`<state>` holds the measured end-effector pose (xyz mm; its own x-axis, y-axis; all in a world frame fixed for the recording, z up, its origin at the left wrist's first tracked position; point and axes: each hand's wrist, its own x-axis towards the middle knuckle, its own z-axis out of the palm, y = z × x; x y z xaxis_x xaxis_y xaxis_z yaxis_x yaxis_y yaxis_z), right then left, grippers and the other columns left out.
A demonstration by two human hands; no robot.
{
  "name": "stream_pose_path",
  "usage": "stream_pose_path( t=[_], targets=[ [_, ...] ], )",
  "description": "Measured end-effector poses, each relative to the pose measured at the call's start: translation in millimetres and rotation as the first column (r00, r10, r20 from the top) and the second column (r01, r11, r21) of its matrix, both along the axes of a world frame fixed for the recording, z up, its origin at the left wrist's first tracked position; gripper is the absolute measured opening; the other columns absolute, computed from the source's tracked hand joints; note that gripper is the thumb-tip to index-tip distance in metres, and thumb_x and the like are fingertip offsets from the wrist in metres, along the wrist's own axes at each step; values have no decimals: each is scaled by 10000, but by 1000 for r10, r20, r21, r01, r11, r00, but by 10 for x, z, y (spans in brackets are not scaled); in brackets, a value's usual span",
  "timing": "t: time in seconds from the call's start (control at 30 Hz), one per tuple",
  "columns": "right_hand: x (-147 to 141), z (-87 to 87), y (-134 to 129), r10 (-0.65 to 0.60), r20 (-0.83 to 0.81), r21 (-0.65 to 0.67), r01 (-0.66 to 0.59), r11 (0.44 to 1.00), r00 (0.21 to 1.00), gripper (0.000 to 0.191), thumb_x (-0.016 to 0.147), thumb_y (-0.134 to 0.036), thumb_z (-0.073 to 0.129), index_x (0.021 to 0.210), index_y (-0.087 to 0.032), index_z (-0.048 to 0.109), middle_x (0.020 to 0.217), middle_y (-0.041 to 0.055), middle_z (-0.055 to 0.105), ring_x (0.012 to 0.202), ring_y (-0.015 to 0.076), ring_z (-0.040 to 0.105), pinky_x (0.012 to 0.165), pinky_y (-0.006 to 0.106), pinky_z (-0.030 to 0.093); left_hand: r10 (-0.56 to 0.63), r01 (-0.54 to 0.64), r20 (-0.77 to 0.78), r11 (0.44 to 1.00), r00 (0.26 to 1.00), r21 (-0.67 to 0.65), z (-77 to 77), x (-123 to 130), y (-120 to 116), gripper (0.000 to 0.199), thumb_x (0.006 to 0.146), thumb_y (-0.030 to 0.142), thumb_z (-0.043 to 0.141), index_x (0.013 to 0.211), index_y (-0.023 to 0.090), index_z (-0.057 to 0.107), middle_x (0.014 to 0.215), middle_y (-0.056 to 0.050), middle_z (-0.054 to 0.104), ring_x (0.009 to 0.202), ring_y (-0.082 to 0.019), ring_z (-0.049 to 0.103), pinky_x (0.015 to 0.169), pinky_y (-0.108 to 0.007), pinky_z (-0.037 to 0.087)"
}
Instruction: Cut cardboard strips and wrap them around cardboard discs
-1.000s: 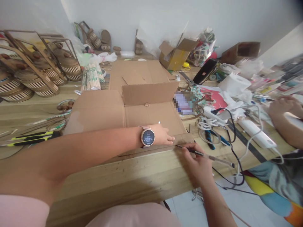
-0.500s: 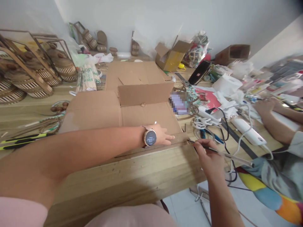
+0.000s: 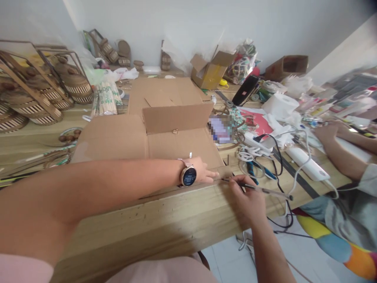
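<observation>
A large opened-out cardboard box [image 3: 182, 143] lies on the wooden table before me, one flap standing up in its middle. My left hand [image 3: 203, 171], with a watch [image 3: 188, 175] on the wrist, rests flat on the cardboard near its front edge, fingers stretched to the right. To its right, my right hand [image 3: 249, 196] grips a slim pen [image 3: 272, 192] with a dark front and a pale barrel. The pen's tip points left and meets the cardboard's front strip close to my left fingertips; whether it leaves a mark is too small to tell.
Woven bamboo lanterns [image 3: 44, 90] stand at the left, beside bundled sticks [image 3: 106, 98]. Right of the cardboard are blue-handled pliers [image 3: 252, 173], tangled cables and a white power strip [image 3: 308, 163]. A co-worker's arm [image 3: 338, 147] rests at the far right.
My right hand has moved left with the pen, bringing the tip nearer my left fingers. The left hand stays pressed on the cardboard; the view has shifted slightly.
</observation>
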<state>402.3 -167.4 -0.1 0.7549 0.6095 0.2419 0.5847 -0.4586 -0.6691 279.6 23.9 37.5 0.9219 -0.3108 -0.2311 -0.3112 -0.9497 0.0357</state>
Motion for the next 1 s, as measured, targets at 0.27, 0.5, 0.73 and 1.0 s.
stream_pose_path(
  t=[0.27,0.5,0.73,1.0],
  targets=[
    [173,123,-107,-189,55,-21,190,982,980,232,674,-463,561,673,-233,597,677,46,674,680,238,597,643,335,413,14,-15,19,999,1000,41,18,9,-51,566,695,-55,587,1048,374,694,1525,114,441,961,-205,644,658,-333,469],
    [-44,22,73,-40,-6,-40,40,998,999,266,714,-484,539,681,-228,603,659,29,672,629,204,595,610,310,437,18,-19,34,999,999,40,38,-22,-43,521,720,-16,600,1041,385,694,1524,138,438,942,-197,642,650,-334,449],
    [238,54,-80,-183,64,-31,186,982,981,219,683,-451,552,679,-233,576,649,38,652,613,212,564,596,327,395,-7,5,87,1000,996,24,-38,2,-14,515,717,-36,605,1007,380,696,1502,139,470,878,-183,631,597,-321,420],
    [133,53,81,-98,35,-7,98,995,995,327,785,-510,538,910,-237,669,866,53,716,789,222,628,718,336,444,-49,39,203,998,978,51,-190,0,7,490,735,-4,631,1029,381,701,1460,107,524,797,-177,629,568,-317,393]
  ],
)
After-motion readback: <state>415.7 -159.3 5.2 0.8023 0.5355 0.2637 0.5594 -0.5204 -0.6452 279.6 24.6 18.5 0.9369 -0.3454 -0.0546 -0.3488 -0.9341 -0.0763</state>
